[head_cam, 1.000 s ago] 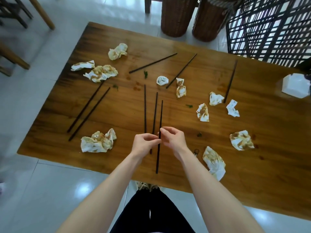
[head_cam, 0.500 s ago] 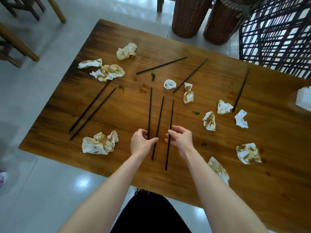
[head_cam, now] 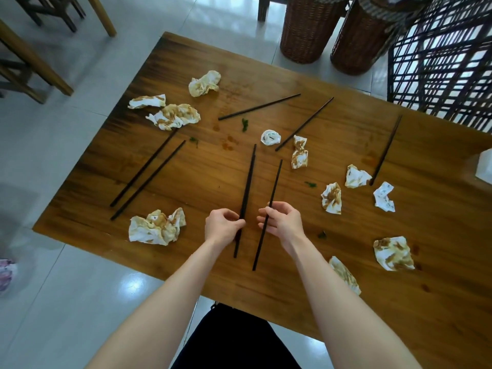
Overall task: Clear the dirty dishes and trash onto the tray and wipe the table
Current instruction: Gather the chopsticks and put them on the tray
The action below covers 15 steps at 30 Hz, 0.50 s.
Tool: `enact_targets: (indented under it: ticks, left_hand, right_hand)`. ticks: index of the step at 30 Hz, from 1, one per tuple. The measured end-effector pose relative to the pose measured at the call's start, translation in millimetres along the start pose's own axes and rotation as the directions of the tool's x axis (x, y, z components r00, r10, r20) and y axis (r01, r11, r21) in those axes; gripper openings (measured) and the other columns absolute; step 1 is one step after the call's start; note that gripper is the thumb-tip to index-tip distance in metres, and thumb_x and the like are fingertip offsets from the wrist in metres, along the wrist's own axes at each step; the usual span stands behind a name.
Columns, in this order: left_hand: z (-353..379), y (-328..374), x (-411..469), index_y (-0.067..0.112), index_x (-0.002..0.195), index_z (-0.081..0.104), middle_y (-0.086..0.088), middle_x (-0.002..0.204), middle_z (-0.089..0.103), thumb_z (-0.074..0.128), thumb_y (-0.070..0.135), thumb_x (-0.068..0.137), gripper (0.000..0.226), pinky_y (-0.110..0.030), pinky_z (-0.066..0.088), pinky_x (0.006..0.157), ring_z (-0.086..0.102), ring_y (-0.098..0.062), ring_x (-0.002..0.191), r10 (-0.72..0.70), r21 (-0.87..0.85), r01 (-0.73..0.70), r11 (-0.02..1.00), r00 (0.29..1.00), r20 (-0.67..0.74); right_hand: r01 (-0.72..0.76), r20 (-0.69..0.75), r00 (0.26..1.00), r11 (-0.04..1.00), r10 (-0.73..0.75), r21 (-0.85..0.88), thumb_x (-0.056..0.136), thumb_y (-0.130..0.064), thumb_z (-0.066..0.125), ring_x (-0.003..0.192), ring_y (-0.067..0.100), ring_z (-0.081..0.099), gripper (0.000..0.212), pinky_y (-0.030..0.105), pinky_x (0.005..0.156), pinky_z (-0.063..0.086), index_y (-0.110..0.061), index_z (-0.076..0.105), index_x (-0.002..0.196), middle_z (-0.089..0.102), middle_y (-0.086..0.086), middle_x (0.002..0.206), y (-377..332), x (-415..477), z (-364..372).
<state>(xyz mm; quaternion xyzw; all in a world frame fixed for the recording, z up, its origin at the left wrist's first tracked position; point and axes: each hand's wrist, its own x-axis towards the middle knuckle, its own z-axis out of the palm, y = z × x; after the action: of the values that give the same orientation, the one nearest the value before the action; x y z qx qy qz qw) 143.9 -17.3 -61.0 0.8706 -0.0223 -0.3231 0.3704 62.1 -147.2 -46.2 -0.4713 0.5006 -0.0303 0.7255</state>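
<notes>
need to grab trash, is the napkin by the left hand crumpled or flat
Crumpled: the napkin is bunched into uneven folds with brown stains, lying on the table beside the left hand.

I see glossy white floor tiles (head_cam: 66,302) with glare spots. Two wicker baskets (head_cam: 308,30) stand past the table's (head_cam: 399,302) far edge, and a black lattice rack (head_cam: 447,62) sits by its far-right corner.

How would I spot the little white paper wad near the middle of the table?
Near the middle of the wooden table lies a twisted, brown-stained napkin. Just left of it, across the near end of a chopstick, sits the small paper wad. Unlike the napkins around, it has no brown stains, only faint dark marks, and is the smallest and roundest.
</notes>
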Motion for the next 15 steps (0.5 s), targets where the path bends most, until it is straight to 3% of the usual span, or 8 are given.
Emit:
enact_targets:
  ticks: [2,6,10,15]
  left_hand:
    - [-9,-4,-5,0.021,0.094,0.070,0.007,0.092,0.067,0.076,0.027,0.082,0.015,-0.012,0.045,0.065,0.062,-0.008,0.090,0.039,-0.136,-0.027,0.990,0.996,0.084]
    - [-30,-4,-13,0.020,0.089,0.072,0.005,0.085,0.070,0.076,0.025,0.081,0.010,-0.012,0.046,0.062,0.065,-0.008,0.083,0.136,-0.249,-0.092,0.964,0.977,0.163]
    - [-52,-2,-10,0.019,0.088,0.073,0.005,0.082,0.071,0.075,0.025,0.082,0.009,-0.015,0.049,0.064,0.066,-0.007,0.079,0.189,-0.265,-0.137,0.954,0.964,0.184]
    - [-80,-2,3,0.019,0.085,0.073,0.006,0.080,0.071,0.075,0.024,0.083,0.006,-0.014,0.049,0.062,0.067,-0.004,0.075,0.224,-0.249,-0.170,0.953,0.952,0.207]
  right_hand:
    - [-0.007,0.046,0.999,1.000,0.006,0.023,0.094,-0.009,0.058,0.088,0.023,0.072,0.015,0.033,0.074,0.060,-0.012,0.056,0.109,0.069,0.013,0.103,-3,-1,6]
    - [0.018,0.108,0.994,0.997,-0.025,0.069,0.095,-0.008,0.055,0.086,0.022,0.072,0.011,0.031,0.071,0.059,-0.015,0.056,0.104,0.071,0.012,0.103,-11,-4,25]
    - [0.041,0.144,0.988,0.993,-0.057,0.112,0.096,-0.008,0.054,0.090,0.027,0.072,0.013,0.041,0.081,0.059,-0.011,0.057,0.108,0.071,0.013,0.103,-18,-7,47]
    - [0.046,0.127,0.989,0.981,-0.071,0.187,0.093,-0.007,0.059,0.090,0.030,0.071,0.012,0.041,0.076,0.059,-0.008,0.059,0.105,0.072,0.018,0.101,-22,-5,74]
